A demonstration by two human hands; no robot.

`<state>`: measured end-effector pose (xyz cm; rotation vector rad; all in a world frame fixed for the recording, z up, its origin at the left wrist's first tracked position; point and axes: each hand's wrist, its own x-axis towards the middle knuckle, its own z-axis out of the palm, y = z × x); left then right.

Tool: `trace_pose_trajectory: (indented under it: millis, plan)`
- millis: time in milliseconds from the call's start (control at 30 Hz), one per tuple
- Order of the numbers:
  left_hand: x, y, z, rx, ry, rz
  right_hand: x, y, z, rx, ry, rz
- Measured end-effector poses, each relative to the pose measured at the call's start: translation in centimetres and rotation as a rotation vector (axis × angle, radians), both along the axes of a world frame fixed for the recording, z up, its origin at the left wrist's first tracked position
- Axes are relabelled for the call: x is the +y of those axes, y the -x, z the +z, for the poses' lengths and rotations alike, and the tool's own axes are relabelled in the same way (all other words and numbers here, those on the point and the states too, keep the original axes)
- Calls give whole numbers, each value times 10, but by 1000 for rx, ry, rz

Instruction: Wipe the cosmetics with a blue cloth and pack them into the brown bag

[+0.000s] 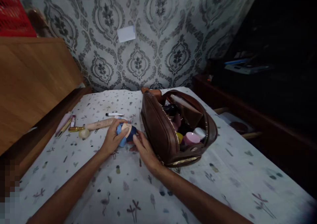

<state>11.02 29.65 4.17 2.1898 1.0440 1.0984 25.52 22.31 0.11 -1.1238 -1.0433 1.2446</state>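
My left hand point(113, 139) is wrapped round a small container with a beige band and a dark blue end point(132, 131). Light blue material point(122, 143) shows beside and below it; whether this belongs to the container I cannot tell. From the other side, the thumb and fingers of my right hand point(146, 149) meet at the dark blue end, partly hidden. Just right of my hands stands a brown cosmetic bag point(158, 128), unzipped at the top. Inside it are a pink-lidded jar point(191, 138), a white lid point(199, 132), something yellow and dark items.
Left of my hands lie a beige tube point(100, 124), a white pen-like stick point(115, 114), a gold tube point(76, 129), a small round pale item point(83, 134) and a pinkish tube point(63, 122). A wooden panel point(37, 85) borders the left; an open drawer point(235, 121) is at right.
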Motion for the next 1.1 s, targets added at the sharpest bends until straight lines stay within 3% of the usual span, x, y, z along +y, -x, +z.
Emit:
trace_pose_trajectory:
  millis: [100,200,300,467,633,800,933,1100]
  plan:
    - [-13,1,-9,-15,-101,-51,12,9,-1,145,96,-41]
    - [-17,2,-18,6,-171,-81,17,13,-4,-8,108,-171]
    - [-18,3,-23,18,-174,-116,14,15,-7,-218,-37,-279]
    - [-24,0,-17,-44,25,-74,2,17,-2,-352,-175,-285]
    - [-25,-2,-10,-199,259,-71,-10,15,4,-555,-435,-275]
    - [-16,-1,-21,-435,549,-44,-12,9,1,-678,-629,-190]
    - [-11,-2,-31,-581,664,4,-8,5,-4,-642,-628,-198]
    - [-17,-2,-28,-562,597,30,-5,1,-2,-594,-494,-148]
